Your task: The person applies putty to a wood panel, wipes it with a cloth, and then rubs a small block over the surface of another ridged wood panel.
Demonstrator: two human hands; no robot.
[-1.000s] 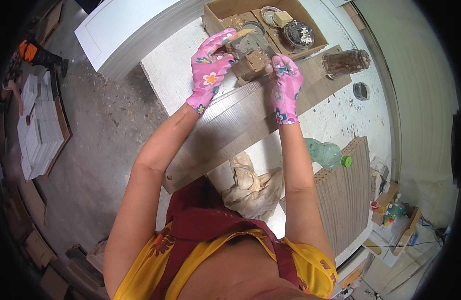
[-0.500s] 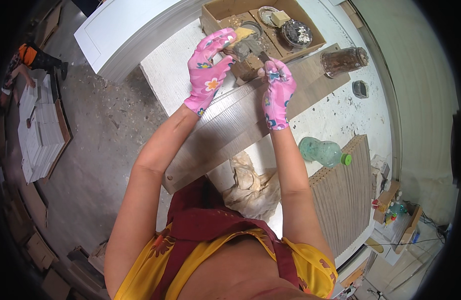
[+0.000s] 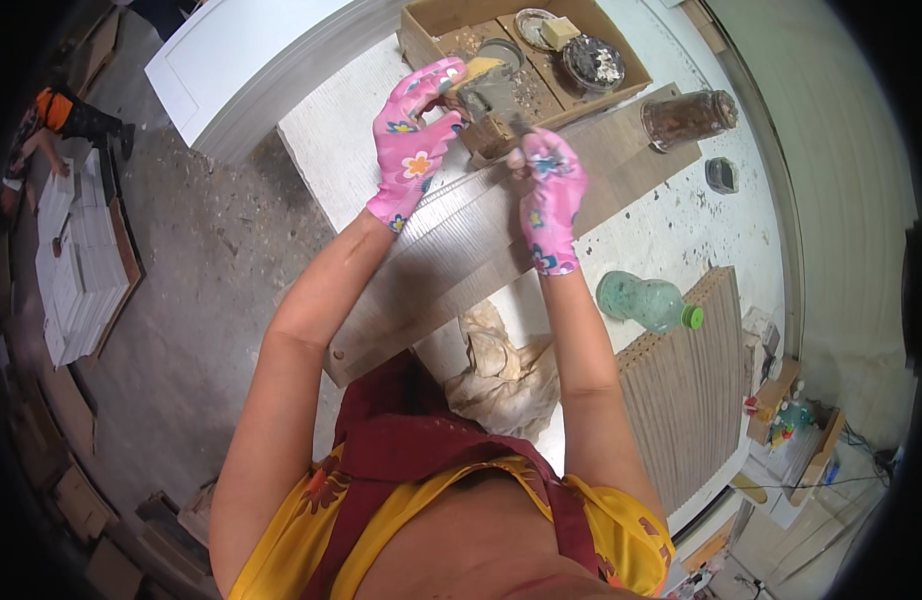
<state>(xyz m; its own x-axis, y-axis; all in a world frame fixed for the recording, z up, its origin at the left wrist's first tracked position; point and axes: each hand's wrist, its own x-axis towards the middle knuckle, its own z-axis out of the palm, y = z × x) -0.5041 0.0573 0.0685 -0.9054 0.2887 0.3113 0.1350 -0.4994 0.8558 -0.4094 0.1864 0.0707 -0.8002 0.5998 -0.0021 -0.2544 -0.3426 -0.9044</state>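
My left hand (image 3: pixel 416 145), in a pink flowered glove, is closed on a yellowish scraper-like piece (image 3: pixel 478 72) with a broad grey, paste-smeared part (image 3: pixel 491 97). It is held over the near left side of a cardboard box (image 3: pixel 621 93). Just to the right, my right hand (image 3: pixel 553 190), gloved alike, pinches a small dark flat blade (image 3: pixel 519 124), blurred by motion and close to the grey part. Below both hands lies a grey wood-grain panel (image 3: pixel 411 280). The fingertips of my left hand are partly hidden behind the yellowish piece.
Inside the box are a dark-crusted round tub (image 3: pixel 593 65) and a pale block (image 3: pixel 559 33). A brown-stained jar (image 3: pixel 686 120), a small dark cup (image 3: pixel 721 176), a green-capped bottle (image 3: pixel 646 302), a rag (image 3: pixel 501 385) and stacked panels (image 3: pixel 686 390) surround my right arm. A person (image 3: pixel 56 120) works at far left.
My right hand has moved slightly down and left, and its blade is now blurred. My left hand has shifted a little left with the smeared piece still held.
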